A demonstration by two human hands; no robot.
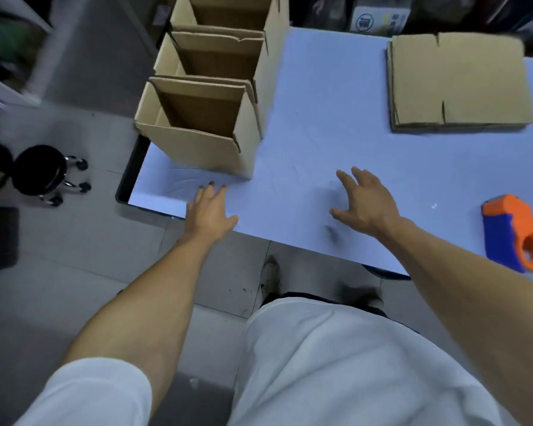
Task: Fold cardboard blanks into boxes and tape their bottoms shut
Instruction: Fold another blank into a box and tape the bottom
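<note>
Three folded boxes stand upright in a row along the left edge of the pale blue surface, their tops open and flaps raised, each touching the next. The nearest one sits just beyond the person's left hand. That hand hovers over the near left corner of the surface with its fingers straight and slightly spread, holding nothing; whether the fingertips touch the surface cannot be told. The right hand is spread wide over the middle of the near edge, palm down, fingers relaxed and apart, also holding nothing, and it is a little blurred.

At the far right of the surface lies a flat stack of cardboard blanks, well apart from both hands. An orange and blue tape dispenser rests at the near right edge, beside the right forearm. On the floor to the left stands a black stool on castors.
</note>
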